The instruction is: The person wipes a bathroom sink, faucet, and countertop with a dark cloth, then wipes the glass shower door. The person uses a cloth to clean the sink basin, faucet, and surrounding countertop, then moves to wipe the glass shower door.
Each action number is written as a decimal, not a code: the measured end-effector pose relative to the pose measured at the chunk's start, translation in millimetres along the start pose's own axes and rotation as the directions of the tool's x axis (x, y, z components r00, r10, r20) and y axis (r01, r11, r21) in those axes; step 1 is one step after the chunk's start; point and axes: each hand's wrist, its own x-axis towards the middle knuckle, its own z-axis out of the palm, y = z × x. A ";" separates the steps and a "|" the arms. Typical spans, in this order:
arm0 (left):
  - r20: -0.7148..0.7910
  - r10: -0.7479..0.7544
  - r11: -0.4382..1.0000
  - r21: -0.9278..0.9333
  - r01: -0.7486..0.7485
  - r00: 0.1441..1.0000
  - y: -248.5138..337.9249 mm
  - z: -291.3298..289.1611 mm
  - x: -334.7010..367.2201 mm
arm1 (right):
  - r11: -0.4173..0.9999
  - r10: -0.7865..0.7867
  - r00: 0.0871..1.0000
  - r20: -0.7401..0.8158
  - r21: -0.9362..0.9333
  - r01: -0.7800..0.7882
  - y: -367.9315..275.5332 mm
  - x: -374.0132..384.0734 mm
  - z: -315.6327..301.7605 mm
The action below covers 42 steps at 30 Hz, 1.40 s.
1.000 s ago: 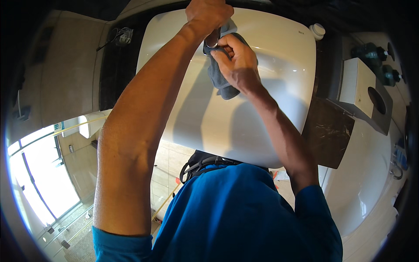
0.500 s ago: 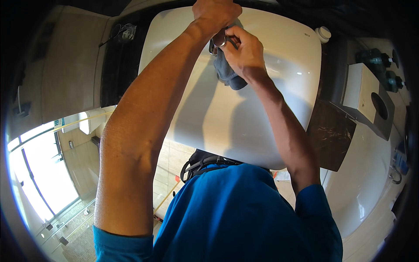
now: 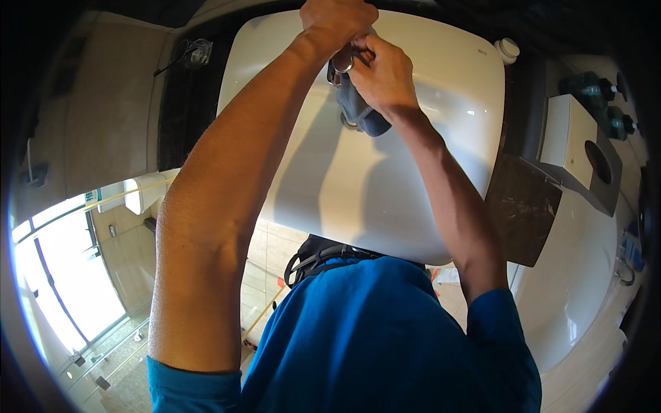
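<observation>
A grey cloth (image 3: 357,110) hangs bunched below the shiny metal faucet (image 3: 342,63), over the white washbasin (image 3: 461,103). My right hand (image 3: 383,77) is closed, its thumb and fingers pinching the cloth beside the spout. Farther up, at the basin's far edge, my left hand (image 3: 339,19) is curled into a closed grip over the top of the faucet. What lies inside that grip is hidden by the back of the hand. Part of the round metal drain (image 3: 350,124) shows next to the cloth's lower end.
A white lidded jar (image 3: 508,51) stands at the basin's far right corner. Right of the basin are a box with a round hole (image 3: 578,155), green bottles (image 3: 585,88) and a white bathtub (image 3: 578,275). A clear glass-like object (image 3: 200,52) sits on the dark counter at left.
My right hand and the grey cloth have shifted slightly up and left. The cloth's lower end has lifted a little, showing more of the drain. The left hand has barely moved.
</observation>
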 end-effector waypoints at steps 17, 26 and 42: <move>0.035 -0.031 0.999 -0.036 0.033 0.999 5.4 -4.3 -5.1 | 0.998 0.035 0.993 -0.113 0.063 -0.028 -4.4 12.1 0.0; 0.018 -0.031 0.999 -0.026 0.032 0.999 4.6 -3.2 -3.1 | 0.992 0.101 0.994 -0.034 0.073 -0.098 8.1 2.8 6.7; 0.014 -0.018 1.000 -0.020 0.019 1.000 2.8 -2.2 -2.3 | 0.978 0.100 0.995 0.006 0.184 -0.099 18.3 -0.4 4.7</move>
